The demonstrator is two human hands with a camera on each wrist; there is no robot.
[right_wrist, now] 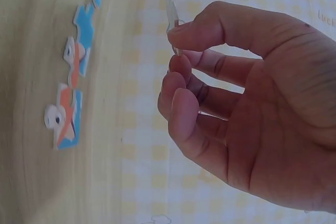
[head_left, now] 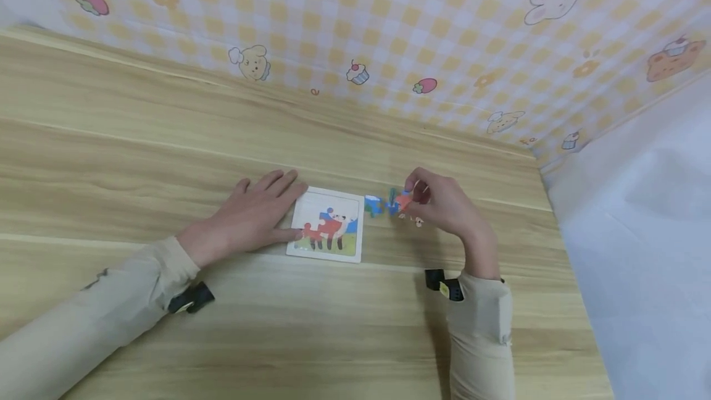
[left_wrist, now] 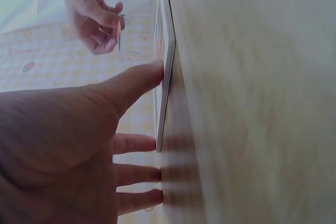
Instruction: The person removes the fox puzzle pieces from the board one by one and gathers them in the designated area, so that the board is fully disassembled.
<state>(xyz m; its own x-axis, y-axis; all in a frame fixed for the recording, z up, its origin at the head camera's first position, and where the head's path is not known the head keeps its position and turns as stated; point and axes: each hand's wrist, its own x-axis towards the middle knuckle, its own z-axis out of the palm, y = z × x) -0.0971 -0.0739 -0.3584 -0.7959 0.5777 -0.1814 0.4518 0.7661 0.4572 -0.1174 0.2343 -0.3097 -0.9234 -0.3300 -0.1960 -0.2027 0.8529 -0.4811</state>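
A square jigsaw board [head_left: 360,233] with a pale rim lies on the table, partly filled with pieces of an animal picture in red, white, blue and green. Across its left edge rests my left hand [head_left: 255,212], fingers straight; in the left wrist view the thumb [left_wrist: 142,80] touches the board's rim [left_wrist: 169,40]. To the right of the board, my right hand [head_left: 447,205] pinches a jigsaw piece [right_wrist: 172,14] between thumb and fingertips, seen nearly edge-on in the right wrist view. Loose pieces lie below that hand, including a blue one [head_left: 373,205] close to the board.
The wood-grain table [head_left: 311,326] ends on the right beside a white surface [head_left: 644,202]. Behind it rises a yellow checked cloth [head_left: 389,29] with cartoon prints. In the right wrist view, several loose pieces [right_wrist: 67,121] form a line on the table.
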